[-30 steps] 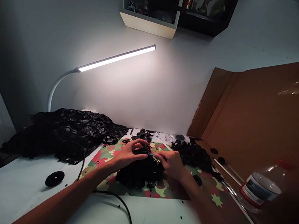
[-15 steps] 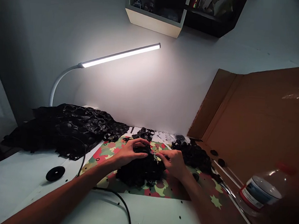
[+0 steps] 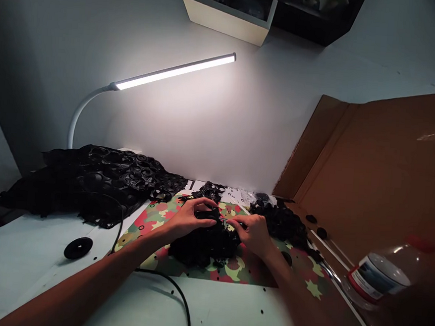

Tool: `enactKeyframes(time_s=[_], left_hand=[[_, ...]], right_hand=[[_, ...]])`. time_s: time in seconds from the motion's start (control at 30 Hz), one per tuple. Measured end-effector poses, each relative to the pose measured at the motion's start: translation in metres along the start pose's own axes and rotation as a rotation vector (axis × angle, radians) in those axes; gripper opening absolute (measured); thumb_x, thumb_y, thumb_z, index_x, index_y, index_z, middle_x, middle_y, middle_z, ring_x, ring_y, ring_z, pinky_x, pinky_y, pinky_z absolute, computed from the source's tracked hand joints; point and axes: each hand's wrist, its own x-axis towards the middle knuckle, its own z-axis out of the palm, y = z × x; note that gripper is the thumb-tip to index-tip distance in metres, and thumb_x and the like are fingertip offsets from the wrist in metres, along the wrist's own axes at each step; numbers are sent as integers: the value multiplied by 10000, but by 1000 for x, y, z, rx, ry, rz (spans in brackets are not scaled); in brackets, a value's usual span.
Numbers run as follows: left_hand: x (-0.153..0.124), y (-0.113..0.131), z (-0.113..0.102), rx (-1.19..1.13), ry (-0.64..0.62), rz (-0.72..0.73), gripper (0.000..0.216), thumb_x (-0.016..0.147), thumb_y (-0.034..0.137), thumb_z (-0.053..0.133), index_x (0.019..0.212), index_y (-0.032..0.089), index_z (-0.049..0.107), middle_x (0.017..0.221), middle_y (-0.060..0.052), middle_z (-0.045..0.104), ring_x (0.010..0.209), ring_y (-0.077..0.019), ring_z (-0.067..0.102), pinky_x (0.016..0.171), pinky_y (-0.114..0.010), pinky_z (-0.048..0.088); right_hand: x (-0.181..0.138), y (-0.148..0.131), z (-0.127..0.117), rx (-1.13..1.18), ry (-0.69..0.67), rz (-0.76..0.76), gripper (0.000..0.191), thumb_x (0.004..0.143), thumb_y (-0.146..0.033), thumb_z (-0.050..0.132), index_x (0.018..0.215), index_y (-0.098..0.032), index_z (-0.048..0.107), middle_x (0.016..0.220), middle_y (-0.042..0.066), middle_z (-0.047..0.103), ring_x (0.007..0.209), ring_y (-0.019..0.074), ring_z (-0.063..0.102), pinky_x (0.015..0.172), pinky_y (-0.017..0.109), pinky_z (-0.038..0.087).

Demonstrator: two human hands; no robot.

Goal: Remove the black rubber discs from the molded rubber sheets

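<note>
My left hand point(image 3: 188, 219) and my right hand point(image 3: 252, 232) meet over a heap of black rubber sheet point(image 3: 202, 244) lying on a star-patterned mat point(image 3: 232, 271). The left fingers curl over and grip a black ring-shaped part point(image 3: 207, 215) at the top of the heap. My right thumb and fingers pinch the black material just beside it. Both hands are closed on the black rubber. What lies under the fingers is hidden.
A big pile of black punched rubber sheets point(image 3: 100, 179) lies at the left, a smaller pile of black pieces point(image 3: 282, 222) at the right. A black disc point(image 3: 78, 247) and a cable point(image 3: 178, 294) lie on the white table. An open cardboard box point(image 3: 380, 179), a plastic bottle point(image 3: 381, 276) and a lit desk lamp point(image 3: 171, 73) stand nearby.
The view has tilted down a little, so the shelf slid up. Both hands stay on the black heap, with only slight finger shifts.
</note>
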Motion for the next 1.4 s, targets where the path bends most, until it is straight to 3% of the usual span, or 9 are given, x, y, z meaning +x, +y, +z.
enactKeyframes(time_s=[0.33,0.5,1.0,1.2,1.4], left_hand=[[-1,2,1,-8,35,-6,507,761,481,923,1185,255,761,1358,-88,771,1302,-357,714,1095,-479,590],[0,-1,0,-31,60,-34,507,751,482,932,1179,265,767,1343,-82,787,1387,-382,671,1116,-476,581],[1,-1,0,-7,24,10,429,773,458,910,1126,256,774,1298,-69,792,1295,-340,715,1104,-460,578],[2,-7,-2,28,20,19,416,766,394,913,1120,236,761,1210,-83,808,1293,-351,712,1053,-455,591],[2,-6,-5,-46,-41,57,381,817,392,889,1131,217,762,1280,-101,780,1281,-323,721,1049,-423,588]], right_hand=[[1,-2,-4,3,-42,-9,662,1161,-583,433,774,-203,812,607,17,632,564,140,454,617,283,319],[1,-1,-6,-22,-36,-8,724,1156,-627,404,719,-202,795,580,15,589,552,137,397,603,295,285],[0,0,-1,-52,-27,-28,681,1156,-625,426,793,-220,835,586,10,636,534,130,448,605,296,305],[-1,-1,3,-137,15,-8,622,1147,-595,494,795,-235,859,599,21,683,527,136,477,605,309,285],[-2,-9,9,-261,26,19,567,1144,-537,546,775,-219,836,638,38,728,570,143,537,642,314,277]])
